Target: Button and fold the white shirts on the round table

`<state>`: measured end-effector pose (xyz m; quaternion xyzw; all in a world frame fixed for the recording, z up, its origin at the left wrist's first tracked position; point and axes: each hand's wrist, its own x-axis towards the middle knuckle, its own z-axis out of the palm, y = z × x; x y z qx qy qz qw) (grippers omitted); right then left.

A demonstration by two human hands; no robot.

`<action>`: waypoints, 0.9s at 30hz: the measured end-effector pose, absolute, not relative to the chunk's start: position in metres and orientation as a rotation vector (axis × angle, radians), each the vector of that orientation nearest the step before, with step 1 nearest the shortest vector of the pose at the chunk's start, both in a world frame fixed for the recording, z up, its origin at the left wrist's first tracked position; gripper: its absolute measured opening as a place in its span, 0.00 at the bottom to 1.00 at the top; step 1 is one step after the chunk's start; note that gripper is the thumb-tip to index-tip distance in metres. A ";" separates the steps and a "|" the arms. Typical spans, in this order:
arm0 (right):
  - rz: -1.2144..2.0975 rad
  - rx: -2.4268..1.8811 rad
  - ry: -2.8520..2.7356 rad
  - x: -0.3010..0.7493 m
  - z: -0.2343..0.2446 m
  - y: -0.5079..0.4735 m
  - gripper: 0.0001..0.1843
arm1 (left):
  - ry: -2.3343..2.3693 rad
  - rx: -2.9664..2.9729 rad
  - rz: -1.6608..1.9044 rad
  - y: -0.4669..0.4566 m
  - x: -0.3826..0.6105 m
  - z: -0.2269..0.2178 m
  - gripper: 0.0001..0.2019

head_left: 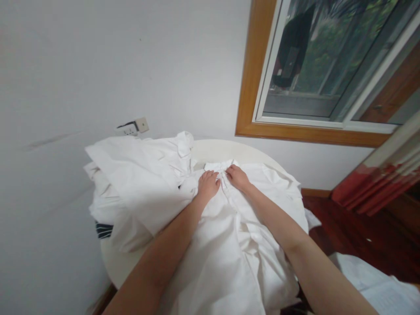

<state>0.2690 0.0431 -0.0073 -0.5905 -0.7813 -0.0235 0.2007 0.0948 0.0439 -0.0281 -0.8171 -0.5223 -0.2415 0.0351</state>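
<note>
A white collared shirt [218, 232] is spread over a round white table [223, 148], its collar away from me and its lower part draping toward me. Just below the collar, my left hand [208, 184] rests on the cloth, thumb and index finger close together at the front opening. From the other side, my right hand [238, 177] pinches the opposite front edge with bent fingers. The two hands are a short gap apart. Any button between the fingertips is too small to make out.
A heap of white clothing [131, 175] sits on the table's left, with dark striped cloth [104, 230] beneath. Behind are the wall, a socket with a plug adapter [127, 128] and a wood-framed window [244, 87]. A curtain [364, 183] and white fabric [370, 275] are at right.
</note>
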 end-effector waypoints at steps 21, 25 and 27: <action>0.166 -1.515 -1.602 0.277 -0.021 0.052 0.16 | -1.746 -2.370 -0.902 0.073 0.100 -0.011 0.10; 0.430 -1.458 -1.353 0.281 -0.027 0.060 0.18 | -1.883 -2.442 -0.892 0.078 0.101 -0.016 0.11; 0.497 -1.440 -1.294 0.290 -0.027 0.063 0.18 | -1.895 -2.472 -0.842 0.078 0.101 -0.018 0.11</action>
